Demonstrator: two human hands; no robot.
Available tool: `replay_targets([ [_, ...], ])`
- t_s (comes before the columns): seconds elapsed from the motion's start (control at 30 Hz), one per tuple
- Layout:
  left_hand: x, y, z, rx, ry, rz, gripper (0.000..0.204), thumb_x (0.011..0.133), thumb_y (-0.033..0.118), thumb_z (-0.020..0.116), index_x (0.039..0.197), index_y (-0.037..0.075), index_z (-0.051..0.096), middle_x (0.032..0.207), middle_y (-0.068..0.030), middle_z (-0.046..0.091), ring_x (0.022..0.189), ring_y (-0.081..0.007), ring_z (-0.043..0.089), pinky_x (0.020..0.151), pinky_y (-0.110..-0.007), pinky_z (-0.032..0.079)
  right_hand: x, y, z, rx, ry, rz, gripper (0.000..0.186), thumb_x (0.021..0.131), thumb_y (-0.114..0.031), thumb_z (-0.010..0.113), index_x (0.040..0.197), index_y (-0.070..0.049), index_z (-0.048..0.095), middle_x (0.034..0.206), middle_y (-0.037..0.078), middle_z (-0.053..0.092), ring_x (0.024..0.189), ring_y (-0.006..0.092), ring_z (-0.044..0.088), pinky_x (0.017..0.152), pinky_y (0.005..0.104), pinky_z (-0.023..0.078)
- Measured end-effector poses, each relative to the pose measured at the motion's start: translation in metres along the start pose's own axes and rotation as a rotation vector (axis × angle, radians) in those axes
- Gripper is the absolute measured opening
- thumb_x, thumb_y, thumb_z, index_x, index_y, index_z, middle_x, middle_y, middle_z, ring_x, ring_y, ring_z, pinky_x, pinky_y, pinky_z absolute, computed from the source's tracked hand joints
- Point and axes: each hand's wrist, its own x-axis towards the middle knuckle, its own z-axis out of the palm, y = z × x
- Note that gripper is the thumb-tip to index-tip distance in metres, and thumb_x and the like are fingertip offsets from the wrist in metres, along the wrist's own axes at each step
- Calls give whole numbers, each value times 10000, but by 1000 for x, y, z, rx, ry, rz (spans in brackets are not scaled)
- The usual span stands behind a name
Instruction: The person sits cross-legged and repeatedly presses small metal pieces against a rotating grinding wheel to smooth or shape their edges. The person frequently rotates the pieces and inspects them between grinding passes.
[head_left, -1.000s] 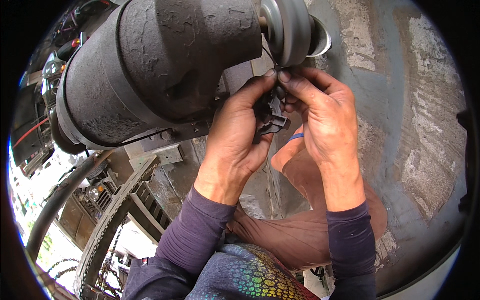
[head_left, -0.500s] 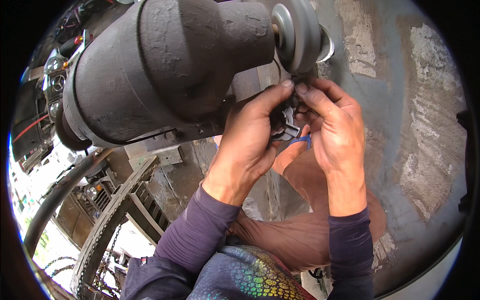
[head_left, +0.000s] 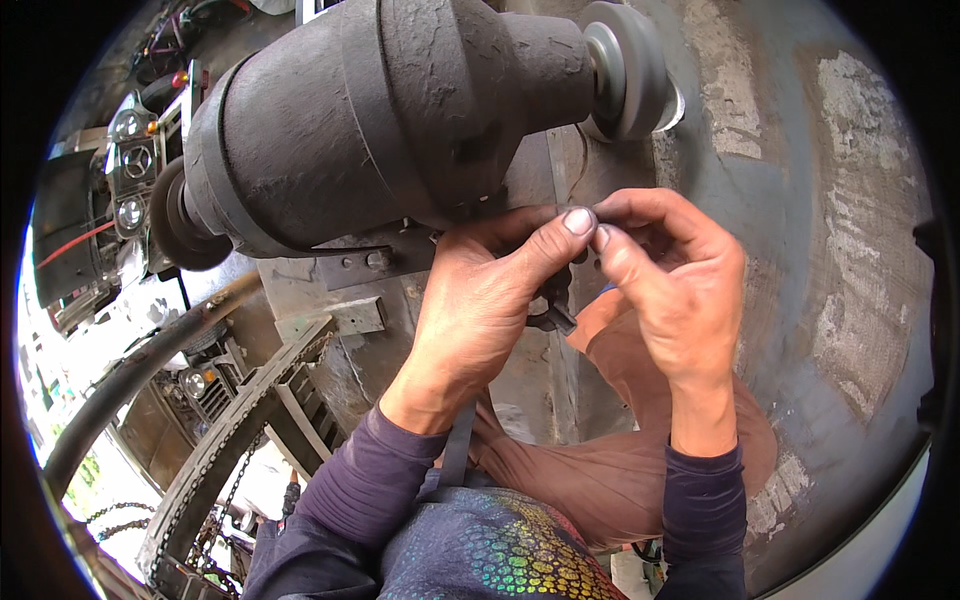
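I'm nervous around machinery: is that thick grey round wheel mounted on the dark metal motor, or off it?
Mounted: the thick grey round wheel sits at the right end of the dark metal motor. Spinning: cannot tell.

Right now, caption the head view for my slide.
Left hand, holding a dark part, meets right hand beside a grinder.

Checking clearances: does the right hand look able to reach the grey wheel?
Probably yes: nothing visible stands between the right hand and the grey wheel above it in view, though depth is hard to judge and it meets the left hand.
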Motion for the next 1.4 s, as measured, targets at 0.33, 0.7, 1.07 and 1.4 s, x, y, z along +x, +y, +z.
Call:
replay_targets([
  [0.33,-18,-12,-1,-547,-67,-121,301,1029,226,617,1210,-6,680,1029,-62,727,787,-118,671,672,-257,543,-21,-2,9,-298,74,-372,162,832,35,758,989,25,722,907,88,704,783,153,698,706,272,563],
  [0.7,-43,23,-40,200,-174,60,298,960,275,746,1089,6,768,769,50,640,644,-13,487,552,-194,378,-33,-27,8,-428,-158,-514,145,813,83,709,942,18,713,877,74,694,745,129,669,637,284,540],
  [1.07,-59,21,-21,-51,63,137,273,999,280,706,1033,20,783,853,27,705,742,-13,550,646,-190,427,-43,-37,29,-299,-21,-436,71,880,53,690,945,30,703,846,107,677,659,181,703,607,296,545],
  [1.4,-68,24,-18,-106,92,317,385,1095,248,426,1210,-29,668,1049,-71,710,926,-104,640,842,-241,500,-54,-43,32,-121,-165,-249,82,855,55,754,931,28,738,872,28,695,734,60,634,650,210,501],
])
